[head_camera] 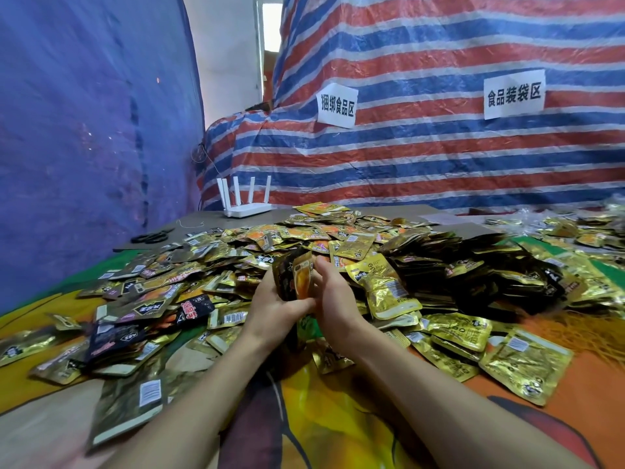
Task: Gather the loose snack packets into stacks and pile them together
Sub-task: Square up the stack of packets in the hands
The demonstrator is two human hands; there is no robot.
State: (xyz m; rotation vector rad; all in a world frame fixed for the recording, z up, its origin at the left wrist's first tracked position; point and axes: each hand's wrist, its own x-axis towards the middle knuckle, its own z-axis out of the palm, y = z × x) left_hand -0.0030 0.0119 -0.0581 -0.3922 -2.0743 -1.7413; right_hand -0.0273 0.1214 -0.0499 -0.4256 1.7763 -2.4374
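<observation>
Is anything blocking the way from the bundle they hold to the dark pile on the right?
Nothing tall. The left hand grips the bundle, right hand pressed to it; only loose gold packets lie between it and the dark pile, probably low enough to clear.

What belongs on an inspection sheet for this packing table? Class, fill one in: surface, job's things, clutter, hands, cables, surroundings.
Surface: printed cloth over the near part; cardboard sheet at the far end.
Job's things: loose snack packets heaped across the middle; a small stack held upright above them.
Clutter: black scissors at far left; white router with four antennas behind the heap.
Hands: left hand grips the stack; right hand presses against its other side.
Cables: thin wire hanging by the tarpaulin's left edge; none seen at the router.
Surroundings: striped tarpaulin with two paper signs; blue sheet on the left.
</observation>
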